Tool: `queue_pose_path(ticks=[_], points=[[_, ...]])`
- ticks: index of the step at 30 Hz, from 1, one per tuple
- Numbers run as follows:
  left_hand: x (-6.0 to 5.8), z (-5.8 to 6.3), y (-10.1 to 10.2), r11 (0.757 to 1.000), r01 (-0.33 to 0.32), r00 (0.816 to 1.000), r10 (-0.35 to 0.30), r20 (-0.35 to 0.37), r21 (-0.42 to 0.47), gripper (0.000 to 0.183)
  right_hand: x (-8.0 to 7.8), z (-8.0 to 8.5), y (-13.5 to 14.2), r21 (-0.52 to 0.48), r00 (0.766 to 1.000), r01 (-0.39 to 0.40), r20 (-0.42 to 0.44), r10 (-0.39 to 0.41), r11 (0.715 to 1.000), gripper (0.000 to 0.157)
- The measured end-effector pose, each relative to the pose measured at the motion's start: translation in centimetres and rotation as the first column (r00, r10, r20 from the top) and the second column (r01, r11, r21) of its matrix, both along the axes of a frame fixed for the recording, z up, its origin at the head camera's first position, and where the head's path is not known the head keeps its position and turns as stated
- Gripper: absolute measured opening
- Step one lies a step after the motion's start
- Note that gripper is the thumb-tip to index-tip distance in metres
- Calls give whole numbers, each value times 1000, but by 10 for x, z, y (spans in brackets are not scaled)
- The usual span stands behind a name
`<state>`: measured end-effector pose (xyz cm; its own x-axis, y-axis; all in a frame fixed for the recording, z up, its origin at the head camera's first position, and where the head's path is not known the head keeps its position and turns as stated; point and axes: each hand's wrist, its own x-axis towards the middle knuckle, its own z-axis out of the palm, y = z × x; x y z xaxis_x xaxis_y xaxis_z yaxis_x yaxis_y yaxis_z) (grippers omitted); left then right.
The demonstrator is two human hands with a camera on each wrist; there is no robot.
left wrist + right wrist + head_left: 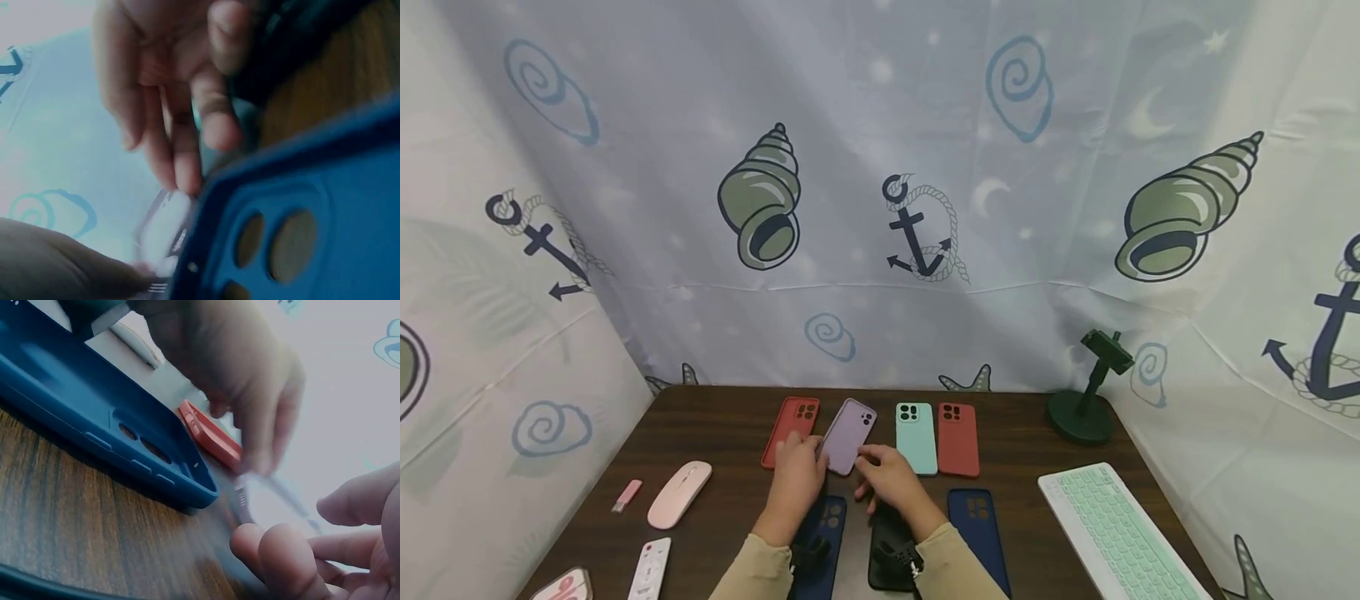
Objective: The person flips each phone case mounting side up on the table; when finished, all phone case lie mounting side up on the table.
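A lavender phone case (850,429) lies slanted near the back of the table. At its lower left edge, my left hand (797,475) pinches it between thumb and fingers; that hand overlaps a red phone case (792,417) beside it. My right hand (891,483) is close to the lavender case's lower right corner. In the right wrist view its fingers (284,550) are spread and loosely bent, with nothing gripped between them. Below the left forearm is a dark blue phone case (829,542), its hollow inside facing up. A black phone case (883,542) is partly hidden under the right wrist.
To the right stand a mint phone case (916,450), another red case (958,446) and another blue case (977,525). A green stand (1081,417) and mint keyboard (1123,533) occupy the right side. On the left are a mouse (680,496), a pink USB stick (627,495) and a remote (650,571).
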<state>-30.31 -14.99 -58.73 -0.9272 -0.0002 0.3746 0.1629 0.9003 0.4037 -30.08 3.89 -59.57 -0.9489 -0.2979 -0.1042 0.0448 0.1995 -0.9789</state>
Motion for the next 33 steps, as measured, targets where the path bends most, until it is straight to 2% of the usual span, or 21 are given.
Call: queue_pose_path(ticks=[3,5,12,16,18,21,25,27,30,33], points=[[3,-4,1,991,-5,1000,4,-9,-131,23,0,0,0,5,1000,-4,7,4,1000,47],[5,-5,0,988,-10,1000,8,-15,-157,21,-1,0,0,4,1000,-9,16,9,1000,47],[1,-3,0,993,-9,999,4,-43,-116,24,-3,3,0,8,1000,-5,-10,5,1000,47],[-1,6,1,1000,20,997,-19,-80,0,23,-2,8,1,-2,1000,21,-19,-21,1000,43],[3,16,0,994,65,992,-55,-116,85,20,-1,10,2,-21,1000,27,-12,-27,999,41],[10,34,0,971,158,980,-132,-152,178,18,-2,18,6,-34,999,25,-31,-26,999,37],[17,50,13,928,300,953,-279,-122,222,22,-5,28,20,71,992,52,-114,-43,996,34],[19,52,26,904,351,936,-340,-88,245,22,-7,31,30,154,987,82,-147,-59,985,32],[20,50,47,881,396,916,-397,-50,260,22,-10,32,46,241,981,120,-178,-77,963,33],[16,48,67,877,391,914,-407,-4,279,22,-14,31,60,270,979,154,-173,-109,950,36]])
